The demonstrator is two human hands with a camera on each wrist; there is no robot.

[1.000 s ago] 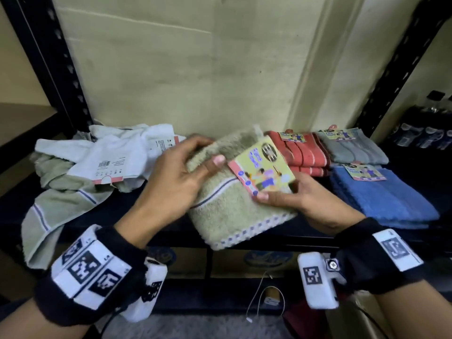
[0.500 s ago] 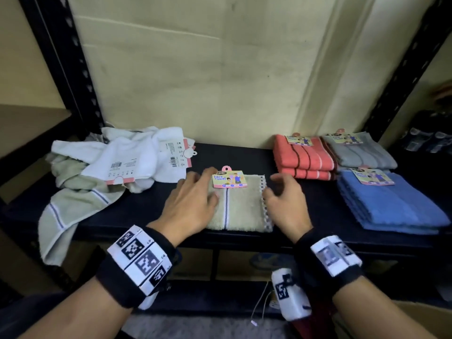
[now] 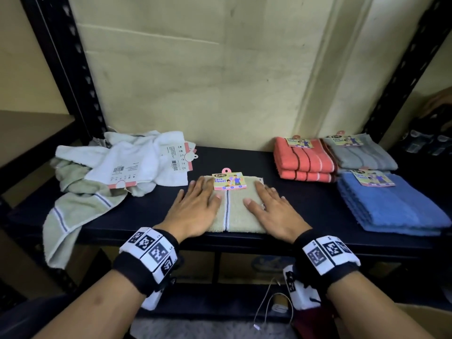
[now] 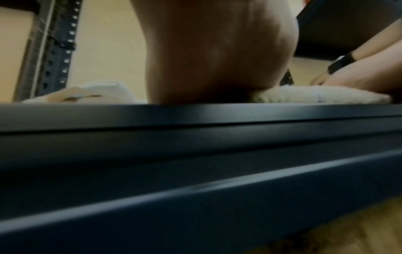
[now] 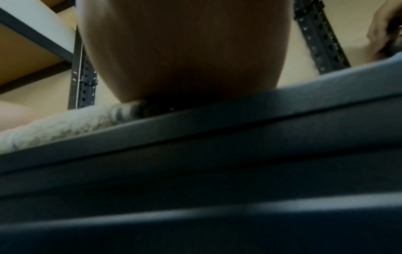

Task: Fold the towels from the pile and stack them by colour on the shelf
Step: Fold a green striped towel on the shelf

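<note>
Both hands lie flat, fingers straight, on the folded green towel (image 3: 233, 211) in the head view: the left hand (image 3: 193, 211) presses its left half, the right hand (image 3: 271, 211) its right half, neither gripping. That towel rests on the dark shelf (image 3: 151, 216) at its front edge, with a paper tag (image 3: 228, 181) on its far end between the two hands. Left of the green towel sits the unfolded pile (image 3: 117, 167) of white and green cloth, one end hanging over the shelf's edge. Right of it stand the orange stack (image 3: 305, 162), the grey stack (image 3: 362, 155) and, nearer the front, the blue stack (image 3: 391, 206).

From the left wrist, the heel of the left hand (image 4: 215, 51) bears on the green towel (image 4: 315, 94) at the shelf (image 4: 195, 120) edge; the fingers are hidden.

From the right wrist, the right hand (image 5: 185, 48) likewise rests on the green towel (image 5: 65, 125), fingers out of sight.
</note>
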